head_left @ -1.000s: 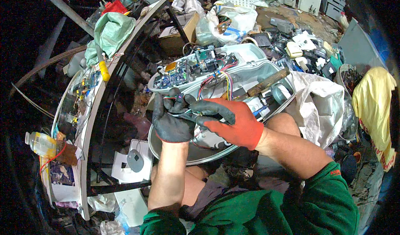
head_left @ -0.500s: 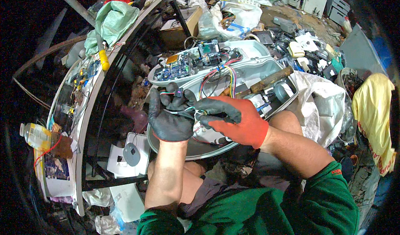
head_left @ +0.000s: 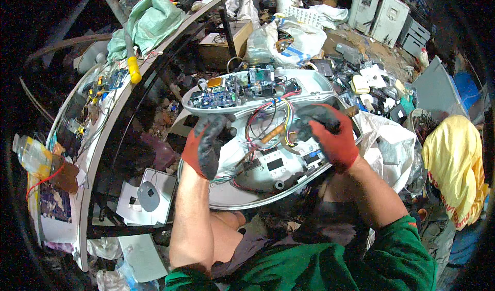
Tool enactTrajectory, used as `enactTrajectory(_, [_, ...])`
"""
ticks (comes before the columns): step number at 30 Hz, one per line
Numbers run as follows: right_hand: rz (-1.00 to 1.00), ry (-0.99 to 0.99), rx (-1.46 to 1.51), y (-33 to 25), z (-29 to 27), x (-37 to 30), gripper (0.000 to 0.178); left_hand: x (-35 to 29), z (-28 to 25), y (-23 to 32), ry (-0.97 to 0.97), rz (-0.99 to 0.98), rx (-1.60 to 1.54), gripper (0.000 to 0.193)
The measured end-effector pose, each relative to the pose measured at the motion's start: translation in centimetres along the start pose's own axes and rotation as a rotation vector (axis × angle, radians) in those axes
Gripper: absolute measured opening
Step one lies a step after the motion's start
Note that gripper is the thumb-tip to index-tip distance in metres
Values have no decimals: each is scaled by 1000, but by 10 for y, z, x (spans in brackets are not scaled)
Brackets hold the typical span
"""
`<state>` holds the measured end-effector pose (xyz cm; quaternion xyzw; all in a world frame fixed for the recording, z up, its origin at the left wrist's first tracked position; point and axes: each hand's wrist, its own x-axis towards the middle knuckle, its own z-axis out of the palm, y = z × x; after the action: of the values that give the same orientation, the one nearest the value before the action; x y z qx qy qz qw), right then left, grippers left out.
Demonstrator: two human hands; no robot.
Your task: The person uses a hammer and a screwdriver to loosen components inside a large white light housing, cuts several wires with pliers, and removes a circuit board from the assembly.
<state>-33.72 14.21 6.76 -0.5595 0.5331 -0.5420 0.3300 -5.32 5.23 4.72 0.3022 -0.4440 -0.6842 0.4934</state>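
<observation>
A grey plastic casing (head_left: 268, 200) lies opened across my lap, its two long shells joined by a bundle of coloured wires (head_left: 287, 116). My left hand (head_left: 203, 146), in a red and black work glove, is curled over the lower shell's left end; its fingertips are partly hidden. Above the right part of that shell is my right hand (head_left: 335, 136), gloved alike, thumb and bent fingers apart, beside the wires. An orange-brown handle (head_left: 273, 133) lies in the shell under the wires. Circuit boards (head_left: 216, 92) sit in the far shell.
At left stands a curved-edge table (head_left: 95, 188) bearing a plastic bottle (head_left: 33, 154), a yellow-handled tool (head_left: 134, 70) and a green sack (head_left: 152, 22). Electronic scrap (head_left: 379, 82) is heaped at the right, near a white sack (head_left: 386, 141) and a yellow bag (head_left: 454, 162).
My hands have moved apart: the left toward the casing's left end, the right farther right. The thin wires and small connector at my left hand no longer show in it. The view has shifted slightly.
</observation>
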Motion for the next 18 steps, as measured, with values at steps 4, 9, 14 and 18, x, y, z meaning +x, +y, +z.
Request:
enactTrajectory(4, [-27, 38, -65, 31, -24, -5, 29, -12, 21, 21, -52, -52, 1234, 48])
enactTrajectory(9, [23, -107, -2, -9, 1, 2, 29, -17, 44, -6, -428, -375, 1623, 33])
enactTrajectory(14, [-275, -163, -225, -69, 53, 61, 30, -24, 45, -11, -469, -152, 1617, 33])
enactTrajectory(18, [-547, -231, -33, -140, 153, 138, 32, -13, 36, -19, -457, -114, 1628, 38])
